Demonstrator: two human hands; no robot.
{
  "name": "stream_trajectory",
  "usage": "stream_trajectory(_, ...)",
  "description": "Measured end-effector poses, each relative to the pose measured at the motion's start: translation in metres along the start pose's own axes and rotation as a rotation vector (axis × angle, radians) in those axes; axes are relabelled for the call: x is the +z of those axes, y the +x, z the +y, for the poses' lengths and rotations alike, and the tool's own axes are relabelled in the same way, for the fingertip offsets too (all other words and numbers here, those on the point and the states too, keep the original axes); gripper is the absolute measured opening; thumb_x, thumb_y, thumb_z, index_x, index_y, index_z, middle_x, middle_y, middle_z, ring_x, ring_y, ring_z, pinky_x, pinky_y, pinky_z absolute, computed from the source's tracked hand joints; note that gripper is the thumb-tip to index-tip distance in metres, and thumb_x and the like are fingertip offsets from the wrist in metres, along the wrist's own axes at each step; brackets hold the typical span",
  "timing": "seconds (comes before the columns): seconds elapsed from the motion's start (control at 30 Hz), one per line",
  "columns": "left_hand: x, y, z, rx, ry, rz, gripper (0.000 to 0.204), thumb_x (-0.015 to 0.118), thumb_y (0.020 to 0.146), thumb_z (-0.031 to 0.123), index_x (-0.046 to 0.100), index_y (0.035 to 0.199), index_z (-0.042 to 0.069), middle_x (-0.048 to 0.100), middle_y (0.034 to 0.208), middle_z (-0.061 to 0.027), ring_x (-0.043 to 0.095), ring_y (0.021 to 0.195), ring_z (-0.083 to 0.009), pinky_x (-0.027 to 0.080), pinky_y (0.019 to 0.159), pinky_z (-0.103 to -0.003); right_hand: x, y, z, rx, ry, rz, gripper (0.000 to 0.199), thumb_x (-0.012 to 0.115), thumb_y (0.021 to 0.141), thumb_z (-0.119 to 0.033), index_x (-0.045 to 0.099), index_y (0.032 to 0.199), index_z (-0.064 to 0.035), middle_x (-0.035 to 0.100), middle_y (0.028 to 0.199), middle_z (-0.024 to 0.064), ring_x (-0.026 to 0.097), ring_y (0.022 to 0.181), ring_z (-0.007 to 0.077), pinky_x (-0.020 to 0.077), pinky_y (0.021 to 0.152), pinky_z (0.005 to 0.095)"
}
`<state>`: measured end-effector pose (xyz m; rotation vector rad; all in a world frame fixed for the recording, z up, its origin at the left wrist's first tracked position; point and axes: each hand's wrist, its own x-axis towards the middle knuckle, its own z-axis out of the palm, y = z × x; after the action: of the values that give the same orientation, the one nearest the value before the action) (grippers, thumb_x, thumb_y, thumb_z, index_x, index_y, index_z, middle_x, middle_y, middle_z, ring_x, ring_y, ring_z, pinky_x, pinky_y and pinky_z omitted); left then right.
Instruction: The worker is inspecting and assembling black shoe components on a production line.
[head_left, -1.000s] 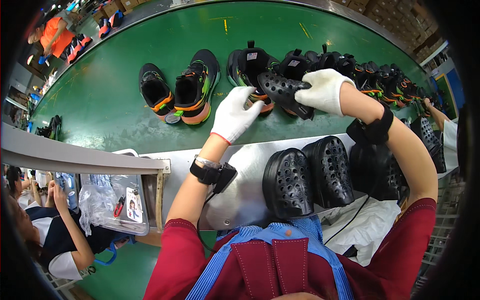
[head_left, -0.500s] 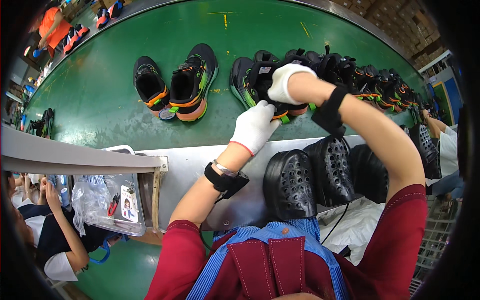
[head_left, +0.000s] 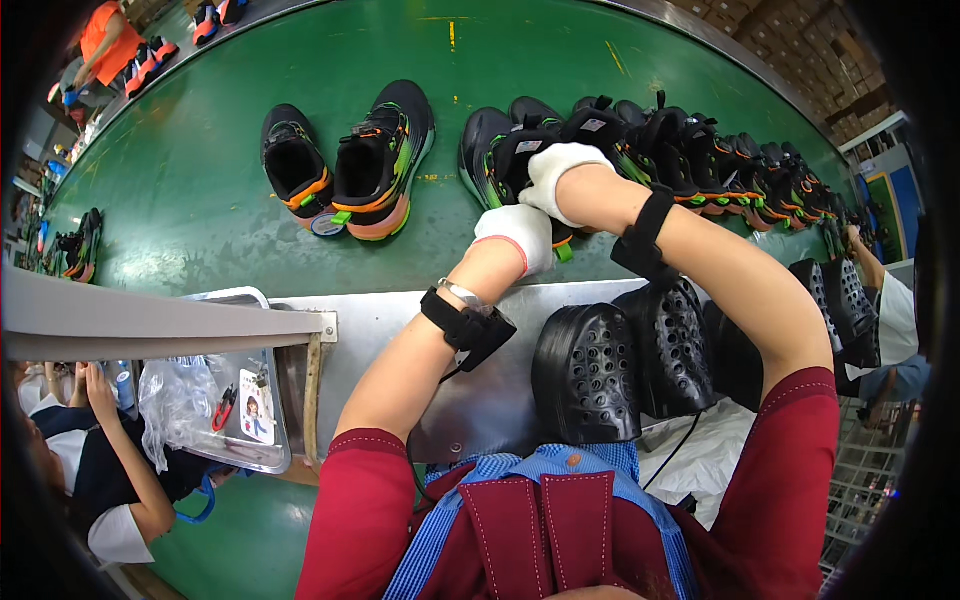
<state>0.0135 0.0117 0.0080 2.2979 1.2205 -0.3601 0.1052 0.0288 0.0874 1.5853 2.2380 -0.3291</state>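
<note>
Snips [head_left: 224, 408] with red handles lie beside a crumpled clear plastic bag [head_left: 172, 400] in a metal tray [head_left: 268, 452], low and to the left of the left hand [head_left: 517, 235]. Above the tray, also left of that hand and well apart from it, a black and orange sneaker pair [head_left: 388, 165] with green trim stands on the green counter [head_left: 200, 220].

Gloved in white, the left hand is folded in at the near end of a black sneaker [head_left: 482, 150], touching the right hand [head_left: 568, 175]; its fingers are hidden, and whether it grips anything cannot be told. The right hand, likewise gloved, bends over the shoe's opening with its fingers out of sight, its grasp equally impossible to tell.

One second ago the right hand held a black perforated form over the shoes, with the left hand spread beside it; now the two hands meet at the shoe, and no part of that form shows. It has most likely gone into the shoe, hidden beneath the hands, which suggests the fitting is well along, though a proper seat cannot be confirmed.

To the right of the right hand, a row of matching sneakers [head_left: 675, 160] runs along the counter. Below that hand, black perforated blocks [head_left: 590, 375] stand side by side on a metal ledge [head_left: 400, 375].
</note>
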Motion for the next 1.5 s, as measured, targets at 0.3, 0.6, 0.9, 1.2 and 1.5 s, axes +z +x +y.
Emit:
stream_trajectory(0.3,0.001,0.000,-0.003,-0.004,-0.026,0.087,0.035,0.062,0.077,0.038,0.073,0.096,0.012,0.071,0.100,-0.0126,0.068,0.093,-0.0287,0.054,0.082,-0.038,0.008,0.039,-0.008,0.010,-0.288,0.026,0.028,0.066,0.079,-0.014,0.074,0.105,-0.0114,0.071,0.110,0.0115,0.069,0.101,0.0281,0.0555,0.082,0.0382)
stream_trajectory(0.6,0.003,0.001,-0.012,0.039,-0.062,0.043,0.035,0.064,0.071,0.038,0.074,0.091,0.011,0.071,0.091,-0.0142,0.068,0.085,-0.0308,0.054,0.078,-0.038,0.016,0.045,0.000,-0.058,-0.264,0.073,0.025,0.063,0.079,-0.010,0.075,0.101,-0.0097,0.071,0.105,0.0154,0.069,0.098,0.0298,0.0558,0.080,0.0380)
stream_trajectory(0.9,-0.029,0.004,0.012,-0.063,-0.055,-0.171,0.034,0.066,0.079,0.034,0.072,0.094,0.004,0.072,0.090,-0.0133,0.071,0.076,-0.0251,0.056,0.073,-0.035,0.029,0.047,0.029,-0.065,-0.067,0.220,0.035,0.063,0.086,-0.036,0.071,0.101,-0.0052,0.070,0.100,0.0174,0.067,0.095,0.0355,0.0536,0.082,0.0415)
stream_trajectory(1.2,-0.031,-0.006,-0.001,-0.057,0.000,-0.008,0.052,0.063,0.078,0.054,0.073,0.083,0.003,0.070,0.074,-0.0115,0.069,0.060,-0.0212,0.056,0.063,-0.032,-0.046,-0.156,0.066,-0.072,0.356,0.450,0.042,0.060,0.088,-0.033,0.063,0.118,-0.0038,0.069,0.105,0.0147,0.066,0.093,0.0209,0.0496,0.085,0.0313)
stream_trajectory(1.5,-0.007,-0.026,0.005,-0.125,0.046,0.163,0.046,0.067,0.071,0.044,0.075,0.098,0.008,0.072,0.099,-0.0135,0.069,0.093,-0.0314,0.054,0.081,-0.040,0.198,-0.250,0.120,0.090,1.984,0.280,0.056,0.041,0.103,-0.042,0.047,0.139,0.0006,0.054,0.137,0.0101,0.054,0.120,0.0187,0.0394,0.104,0.0301)
